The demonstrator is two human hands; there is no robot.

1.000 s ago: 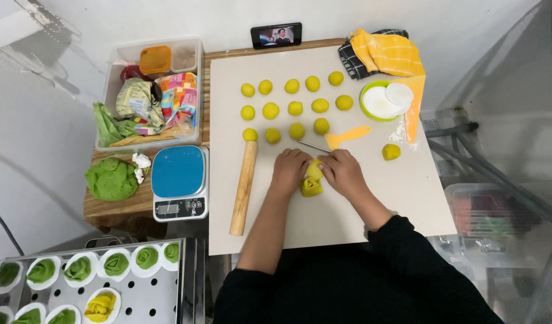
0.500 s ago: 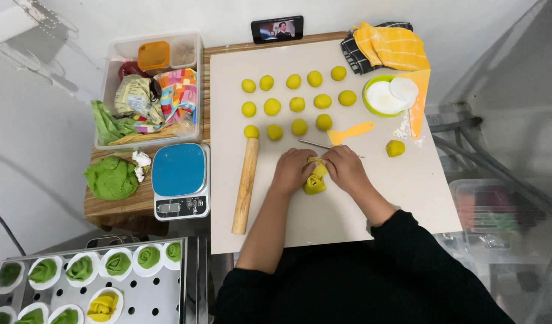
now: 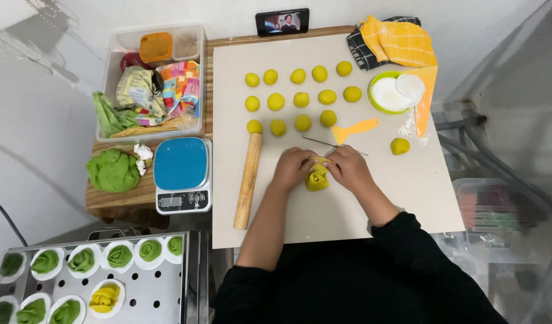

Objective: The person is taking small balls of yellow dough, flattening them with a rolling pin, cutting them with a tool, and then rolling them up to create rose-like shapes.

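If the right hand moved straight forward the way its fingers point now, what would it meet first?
The right hand points up and left, fingers on the yellow rose-shaped dough piece. Beyond that, it would probably first meet the thin metal rod, then the rows of small yellow dough balls.

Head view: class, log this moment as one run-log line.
left hand: on yellow dough rose | right hand: on same rose | mat: yellow dough balls, rolling pin | beside: blue scale

Dough rose (image 3: 317, 177) between hands on mat (image 3: 408, 192); rolling pin (image 3: 248, 180) left, scale (image 3: 181, 174) beyond
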